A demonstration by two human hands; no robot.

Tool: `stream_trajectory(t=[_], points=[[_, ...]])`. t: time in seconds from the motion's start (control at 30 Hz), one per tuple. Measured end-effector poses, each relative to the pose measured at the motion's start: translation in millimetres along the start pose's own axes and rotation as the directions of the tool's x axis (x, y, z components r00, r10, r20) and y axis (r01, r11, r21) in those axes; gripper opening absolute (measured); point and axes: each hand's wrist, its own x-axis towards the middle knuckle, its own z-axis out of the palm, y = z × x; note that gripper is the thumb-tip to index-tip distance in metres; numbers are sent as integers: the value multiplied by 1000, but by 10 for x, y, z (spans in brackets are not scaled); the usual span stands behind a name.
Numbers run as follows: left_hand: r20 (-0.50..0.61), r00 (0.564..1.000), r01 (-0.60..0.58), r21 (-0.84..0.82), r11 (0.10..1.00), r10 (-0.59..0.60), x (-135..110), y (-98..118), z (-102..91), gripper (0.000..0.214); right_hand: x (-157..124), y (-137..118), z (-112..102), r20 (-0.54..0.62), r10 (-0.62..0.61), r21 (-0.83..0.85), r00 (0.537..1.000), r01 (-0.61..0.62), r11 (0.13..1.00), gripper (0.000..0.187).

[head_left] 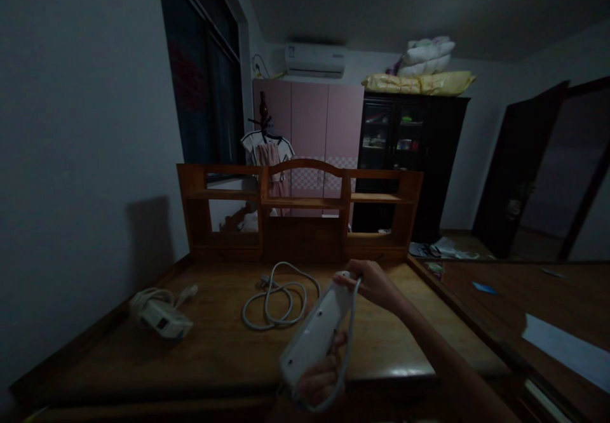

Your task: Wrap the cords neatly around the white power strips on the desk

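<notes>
Fingers of the right hand (374,283) are pinching the white power strip (309,340) and cord (351,321) at the far end; the left hand (320,377) is curling around the near end. Below, looped cable (268,293) and an extension socket (164,321) are lying on the wooden tabletop (223,359).

The head-worn camera is looking forward and down over the wooden desk (222,353), is catching the left hand (320,377) and right hand (375,284) close at lower centre, and is facing the pink wardrobe (309,118) well beyond, at upper centre
</notes>
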Motion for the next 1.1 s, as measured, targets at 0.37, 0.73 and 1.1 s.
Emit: stream_trajectory(t=[0.37,0.73,1.1], points=[[55,998,7,-84,996,-2,81,373,179,73,-38,195,-113,53,164,-108,985,-158,982,47],[-24,998,-47,327,944,58,-88,326,417,56,25,162,-27,-75,201,-419,977,-214,883,46],[-143,971,-121,400,909,192,-473,378,808,55,105,280,253,-594,90,-10,799,-120,993,29]])
